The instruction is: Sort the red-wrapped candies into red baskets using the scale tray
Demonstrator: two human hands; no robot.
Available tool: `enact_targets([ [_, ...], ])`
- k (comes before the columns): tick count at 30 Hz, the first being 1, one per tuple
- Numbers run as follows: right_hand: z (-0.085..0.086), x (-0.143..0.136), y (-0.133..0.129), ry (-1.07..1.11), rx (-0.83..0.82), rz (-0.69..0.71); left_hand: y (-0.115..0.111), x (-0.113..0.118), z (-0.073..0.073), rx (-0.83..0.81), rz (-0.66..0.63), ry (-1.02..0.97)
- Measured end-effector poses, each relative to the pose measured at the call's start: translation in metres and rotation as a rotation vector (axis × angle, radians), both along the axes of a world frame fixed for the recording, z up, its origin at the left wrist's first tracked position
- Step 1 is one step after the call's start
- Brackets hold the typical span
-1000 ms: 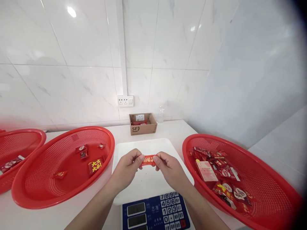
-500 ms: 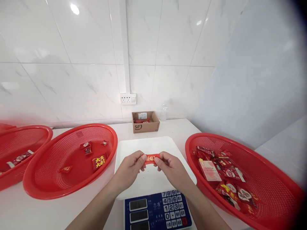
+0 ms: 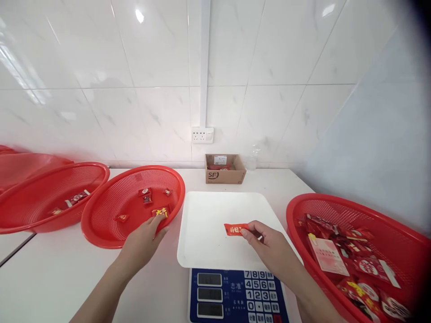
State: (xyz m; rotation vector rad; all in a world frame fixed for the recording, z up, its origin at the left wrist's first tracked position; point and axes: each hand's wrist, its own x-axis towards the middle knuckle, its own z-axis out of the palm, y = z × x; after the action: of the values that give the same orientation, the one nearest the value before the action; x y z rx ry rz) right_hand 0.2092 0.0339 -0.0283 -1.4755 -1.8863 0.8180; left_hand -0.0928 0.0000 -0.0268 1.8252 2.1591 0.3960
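My right hand [image 3: 269,244] pinches one end of a small red packet [image 3: 233,229] with gold lettering, held over the white pan [image 3: 205,242] of a digital scale [image 3: 235,294]. My left hand [image 3: 143,240] is at the near right rim of a red perforated basket [image 3: 101,224]. Its fingers are apart, with the tips just over a red packet with yellow characters [image 3: 161,211], which they partly cover; contact cannot be made out. Several smaller red packets lie in the same basket, one of them a little packet [image 3: 123,218] on the left.
On the right, another red basket [image 3: 303,204] holds several red packets and a pink card [image 3: 328,255]. More red baskets [image 3: 20,213] stand at far left. A cardboard box [image 3: 225,176] and a clear plastic bottle [image 3: 252,159] are near the tiled wall.
My left hand has let go of the small red packet and moved left to the basket. My right hand keeps the packet over the pan. The view has turned left.
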Motion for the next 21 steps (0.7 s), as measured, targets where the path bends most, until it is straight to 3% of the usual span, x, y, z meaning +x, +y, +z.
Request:
enact_targets([
  [7, -0.002, -0.003, -0.001, -0.041, -0.004, 0.025, -0.026, -0.028, 0.004, -0.081, 0.006, -0.049],
  [14, -0.004, -0.004, 0.002, -0.006, -0.021, 0.042, -0.05, -0.071, 0.007, -0.211, 0.019, -0.202],
  [21, -0.006, -0.006, 0.004, 0.028, -0.026, 0.01, -0.065, -0.103, 0.01, -0.241, 0.057, -0.188],
])
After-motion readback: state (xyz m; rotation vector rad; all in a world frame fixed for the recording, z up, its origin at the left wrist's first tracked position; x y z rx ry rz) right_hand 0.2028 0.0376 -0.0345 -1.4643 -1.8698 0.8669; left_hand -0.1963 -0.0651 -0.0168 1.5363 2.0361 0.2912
